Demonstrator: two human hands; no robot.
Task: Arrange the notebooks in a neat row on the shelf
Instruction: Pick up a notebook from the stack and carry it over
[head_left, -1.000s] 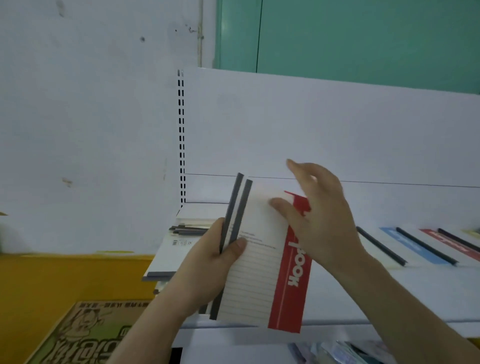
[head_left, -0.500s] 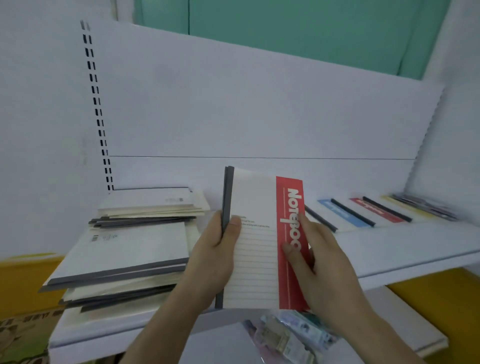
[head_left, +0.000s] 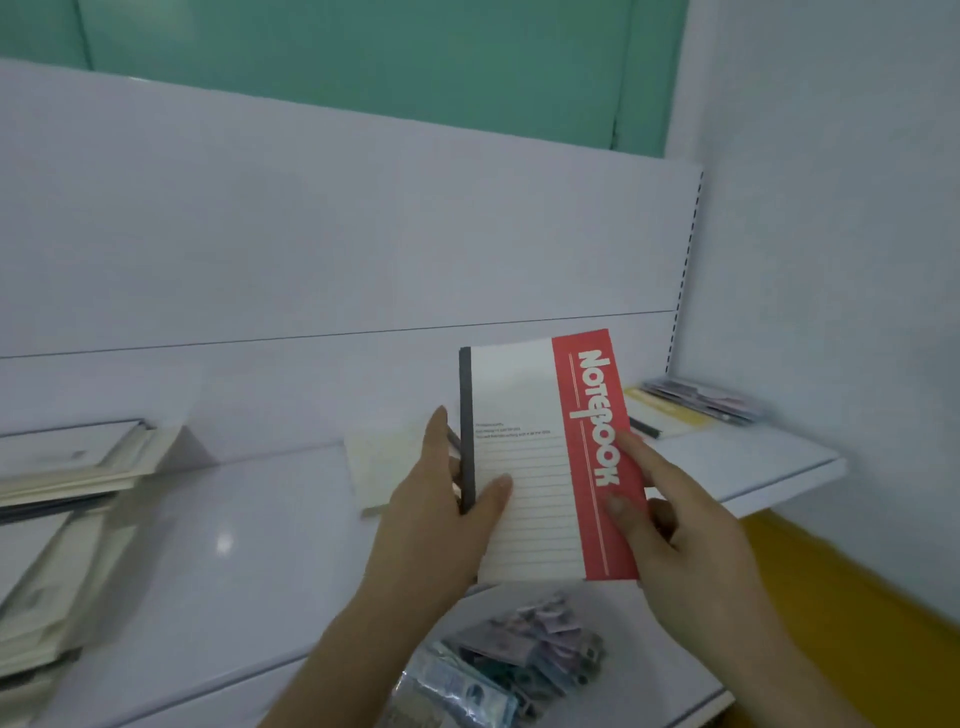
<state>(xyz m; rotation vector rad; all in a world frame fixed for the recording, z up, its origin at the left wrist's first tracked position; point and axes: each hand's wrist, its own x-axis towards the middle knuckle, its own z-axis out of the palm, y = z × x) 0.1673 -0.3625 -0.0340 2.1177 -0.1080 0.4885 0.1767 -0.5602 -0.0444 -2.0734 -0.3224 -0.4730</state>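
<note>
A white lined notebook with a red band reading NOTEBOOK is held upright above the white shelf. My left hand grips its dark spine edge, thumb on the cover. My right hand holds the red side, with the thumb and forefinger lying on the cover. A messy pile of notebooks lies at the shelf's left end. A cream notebook lies flat behind my left hand. More notebooks lie flat at the shelf's right end, partly hidden by the held one.
A lower shelf holds packets of small items. A white back panel rises behind the shelf, and a white wall closes the right side. A yellow surface shows at the lower right.
The view has swung right, so the pile now sits at the far left. The held notebook has moved right along the shelf toward the row, with both hands still on it.
</note>
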